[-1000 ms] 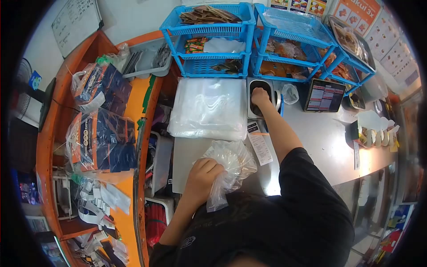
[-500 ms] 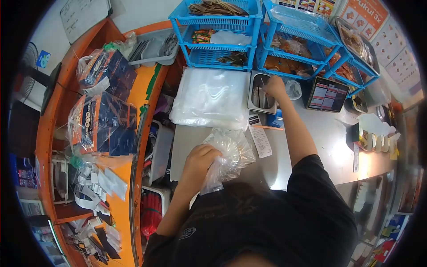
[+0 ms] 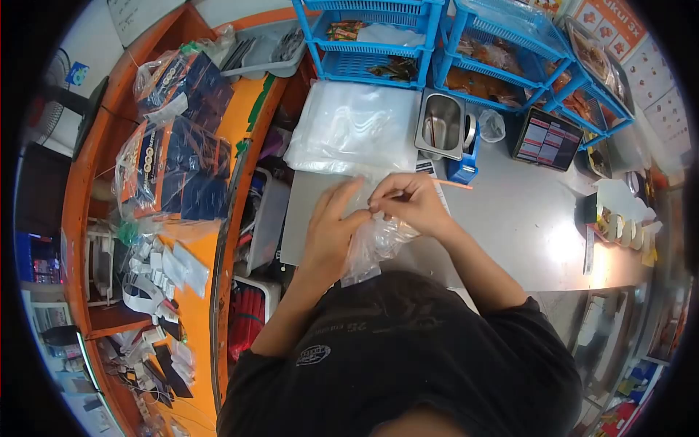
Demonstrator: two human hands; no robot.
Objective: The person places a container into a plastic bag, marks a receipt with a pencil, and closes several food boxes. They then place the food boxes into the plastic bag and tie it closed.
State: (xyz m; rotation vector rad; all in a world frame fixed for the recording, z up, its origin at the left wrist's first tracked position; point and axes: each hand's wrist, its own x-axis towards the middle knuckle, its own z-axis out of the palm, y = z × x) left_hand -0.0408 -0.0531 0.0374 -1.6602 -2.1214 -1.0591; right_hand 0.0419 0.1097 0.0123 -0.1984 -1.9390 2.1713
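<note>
Grey metal table (image 3: 510,237): by its front edge, toward the left corner, the left hand (image 3: 333,227) pinches a clear plastic bag (image 3: 373,246) at the neck; the right hand's (image 3: 416,207) fingertips press together there, on what I cannot tell. Thin, soft and probably slippery, it seems best gripped by that gathered neck.

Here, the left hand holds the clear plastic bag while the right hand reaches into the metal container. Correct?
Not quite: in the head view, the left hand holds the clear plastic bag, but the right hand is at the bag's gathered neck, not in the metal container.
</note>
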